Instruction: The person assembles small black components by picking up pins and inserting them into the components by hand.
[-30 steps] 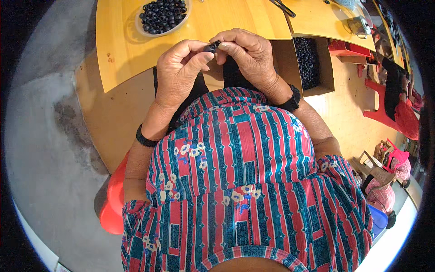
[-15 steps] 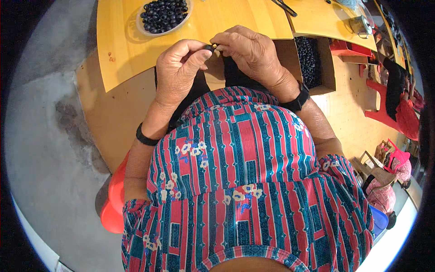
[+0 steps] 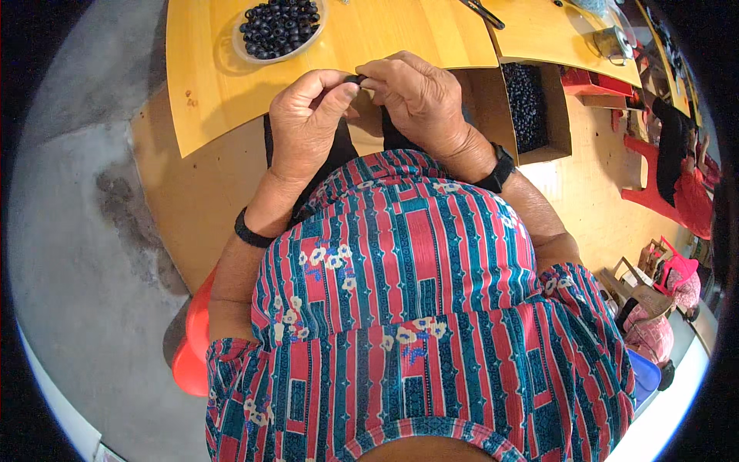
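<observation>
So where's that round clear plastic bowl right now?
The bowl sits upper left in the head view, on the yellow wood-grained table, beyond the left hand.

No text, label, brand, number or sign is showing legibly anywhere. The table, the bowl and the box are bearing no readable print; the shirt and the 2 wristbands are showing no readable letters.

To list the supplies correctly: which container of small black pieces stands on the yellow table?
The round, translucent plastic bowl; the brown cardboard box sits lower than the tabletop.
</observation>
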`<state>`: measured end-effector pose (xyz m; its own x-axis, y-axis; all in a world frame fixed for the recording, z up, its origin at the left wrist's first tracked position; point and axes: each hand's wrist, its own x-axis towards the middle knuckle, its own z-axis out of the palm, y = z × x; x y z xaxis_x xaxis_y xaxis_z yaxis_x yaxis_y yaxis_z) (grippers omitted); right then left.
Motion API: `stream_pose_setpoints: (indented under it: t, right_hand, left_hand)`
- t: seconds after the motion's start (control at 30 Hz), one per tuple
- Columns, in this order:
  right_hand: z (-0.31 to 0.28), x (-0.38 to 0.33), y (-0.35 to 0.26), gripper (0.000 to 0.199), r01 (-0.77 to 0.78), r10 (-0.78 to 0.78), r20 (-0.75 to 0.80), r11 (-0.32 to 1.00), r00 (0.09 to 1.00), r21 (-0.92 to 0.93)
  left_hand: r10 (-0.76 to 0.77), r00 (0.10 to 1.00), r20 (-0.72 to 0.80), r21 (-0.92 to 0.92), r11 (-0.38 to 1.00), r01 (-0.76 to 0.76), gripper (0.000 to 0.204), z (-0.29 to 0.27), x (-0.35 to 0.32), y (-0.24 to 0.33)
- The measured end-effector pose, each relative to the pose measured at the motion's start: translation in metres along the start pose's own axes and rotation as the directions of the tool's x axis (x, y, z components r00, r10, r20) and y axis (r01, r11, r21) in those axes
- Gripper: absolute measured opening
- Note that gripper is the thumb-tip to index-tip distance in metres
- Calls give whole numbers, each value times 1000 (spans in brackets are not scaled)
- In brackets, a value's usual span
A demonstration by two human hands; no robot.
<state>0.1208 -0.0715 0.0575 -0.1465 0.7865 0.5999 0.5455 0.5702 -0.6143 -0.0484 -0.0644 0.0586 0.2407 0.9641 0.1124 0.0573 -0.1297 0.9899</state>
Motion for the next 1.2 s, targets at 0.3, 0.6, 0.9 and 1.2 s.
stream_pose_setpoints:
  t: [0.3,0.6,0.9,1.2]
  right_hand:
    - [-2,-2,2,19,-193,163,113,920,980,341]
    - [9,-9,3,35,15,-16,15,1000,1000,21]
    - [18,-14,10,33,-11,9,-41,998,999,-60]
    - [15,-12,13,34,-32,37,71,998,997,-60]
  left_hand:
    - [-62,996,59,-98,993,68,19,0,-1,-2]
    - [-268,962,52,-387,883,267,21,4,-2,-8]
    - [-476,860,183,-561,668,489,18,4,0,-8]
    - [-395,889,230,-444,771,457,19,4,3,-7]
